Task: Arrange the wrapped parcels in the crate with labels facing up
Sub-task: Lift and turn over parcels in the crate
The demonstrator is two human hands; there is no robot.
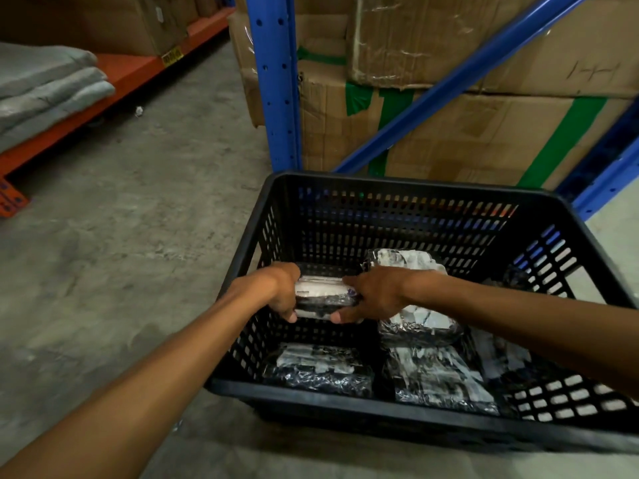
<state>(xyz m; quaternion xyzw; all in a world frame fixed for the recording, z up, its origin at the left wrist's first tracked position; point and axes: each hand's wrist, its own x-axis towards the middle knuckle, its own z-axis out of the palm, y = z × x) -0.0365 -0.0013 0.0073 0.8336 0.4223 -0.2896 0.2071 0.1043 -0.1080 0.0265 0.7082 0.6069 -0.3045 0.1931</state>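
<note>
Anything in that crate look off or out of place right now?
Nothing looks damaged or spilled. The parcel held by the left hand and right hand is above the crate floor, not yet placed. The far parcel leans against the back wall rather than lying flat. The near-left parcel lies flat.

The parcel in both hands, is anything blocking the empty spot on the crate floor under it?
Nothing visible. The held parcel hangs over bare floor in the crate's far-left corner; neighbouring parcels lie beside that gap, not in it.
</note>
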